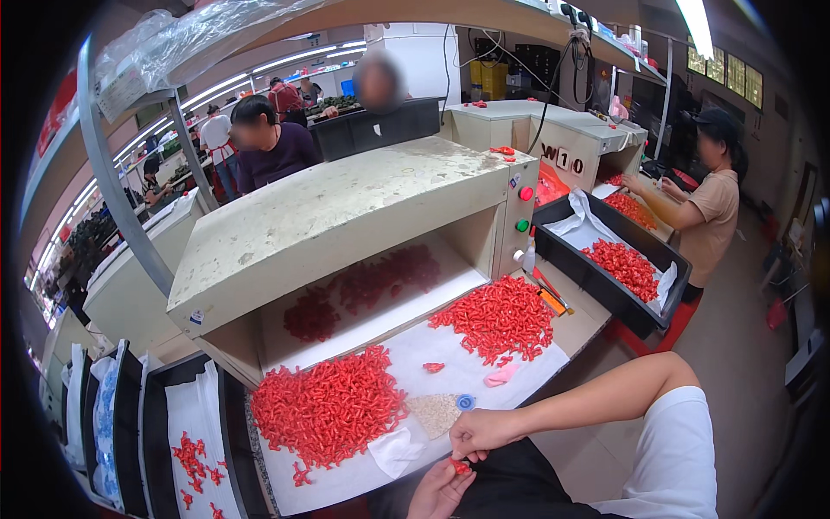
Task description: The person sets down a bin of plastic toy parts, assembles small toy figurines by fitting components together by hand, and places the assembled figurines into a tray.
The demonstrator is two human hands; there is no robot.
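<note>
Below the desk's front edge, a small red moulded plastic piece sits pinched between both hands: right hand closed on it from above, left hand cupped open beneath. Nearby, heaped red pieces cover white paper.

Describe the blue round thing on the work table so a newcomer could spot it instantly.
Start at the beige hood machine and drop to the white-covered table in front of it, between the two heaps of red pieces. The small blue ring lies by the corner of a tan mesh pad. It is the only blue item among red parts.
</note>
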